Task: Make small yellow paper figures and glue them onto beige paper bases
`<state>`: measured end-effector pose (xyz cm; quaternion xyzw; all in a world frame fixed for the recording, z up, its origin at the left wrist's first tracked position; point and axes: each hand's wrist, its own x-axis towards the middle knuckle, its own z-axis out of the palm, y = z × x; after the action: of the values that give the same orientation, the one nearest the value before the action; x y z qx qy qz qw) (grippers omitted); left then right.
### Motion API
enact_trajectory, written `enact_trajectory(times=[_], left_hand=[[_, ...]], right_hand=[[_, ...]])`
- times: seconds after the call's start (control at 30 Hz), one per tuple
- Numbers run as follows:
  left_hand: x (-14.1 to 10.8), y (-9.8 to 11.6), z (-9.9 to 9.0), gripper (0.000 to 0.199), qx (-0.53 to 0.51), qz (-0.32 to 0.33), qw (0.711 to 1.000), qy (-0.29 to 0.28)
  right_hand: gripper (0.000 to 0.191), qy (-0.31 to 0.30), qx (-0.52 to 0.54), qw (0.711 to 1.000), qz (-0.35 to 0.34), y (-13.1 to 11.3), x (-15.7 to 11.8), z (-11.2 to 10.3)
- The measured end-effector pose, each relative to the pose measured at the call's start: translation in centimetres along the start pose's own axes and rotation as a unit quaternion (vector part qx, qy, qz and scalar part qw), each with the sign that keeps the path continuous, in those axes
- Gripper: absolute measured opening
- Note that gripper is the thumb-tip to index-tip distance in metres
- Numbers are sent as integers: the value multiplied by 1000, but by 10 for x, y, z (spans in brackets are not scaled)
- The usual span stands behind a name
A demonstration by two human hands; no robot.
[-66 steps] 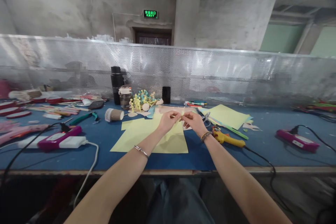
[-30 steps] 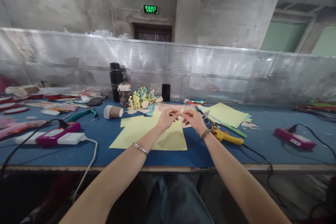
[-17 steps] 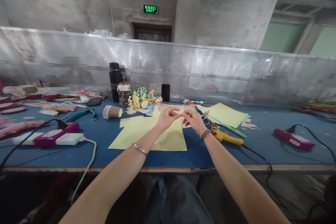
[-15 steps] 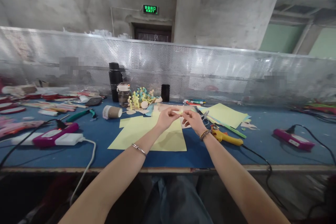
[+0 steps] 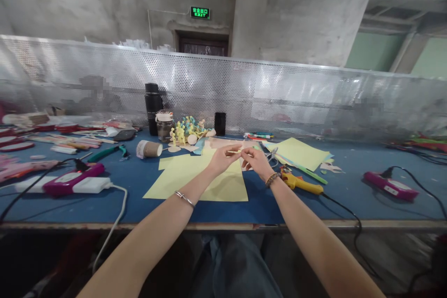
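My left hand and my right hand meet fingertip to fingertip above the workbench. Between them, both pinch a small pale yellow paper piece, mostly covered by the fingers. Under my left hand and forearm lies a yellow paper sheet. Beside my right hand are scissors, partly hidden, and a yellow glue gun with a black cord. Small yellow and blue paper figures stand in a cluster behind and left of my hands.
More yellow sheets with a green strip lie at the right. A paper cup on its side, a jar, a black thermos, green pliers and purple power strips occupy the blue bench. A perforated metal screen closes its back.
Both hands stay almost in place. My fingers have shifted slightly around the small yellow piece, and less of it shows now.
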<state>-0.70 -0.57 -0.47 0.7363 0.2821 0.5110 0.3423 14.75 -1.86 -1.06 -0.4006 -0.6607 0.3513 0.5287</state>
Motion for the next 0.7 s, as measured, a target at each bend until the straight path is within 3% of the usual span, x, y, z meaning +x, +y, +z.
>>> enact_trajectory(times=[0.27, 0.5, 0.7], left_hand=[[1, -5, 0, 23, -10, -19, 999, 27], [0, -2, 0, 27, -3, -36, 999, 31], [-1, -1, 0, 27, -34, -63, 997, 38]], right_hand=[[30, 0, 20, 1000, 16, -1, 0, 0], [28, -8, -57, 998, -2, -4, -2, 0], [32, -1, -29, 1000, 7, -1, 0, -1]])
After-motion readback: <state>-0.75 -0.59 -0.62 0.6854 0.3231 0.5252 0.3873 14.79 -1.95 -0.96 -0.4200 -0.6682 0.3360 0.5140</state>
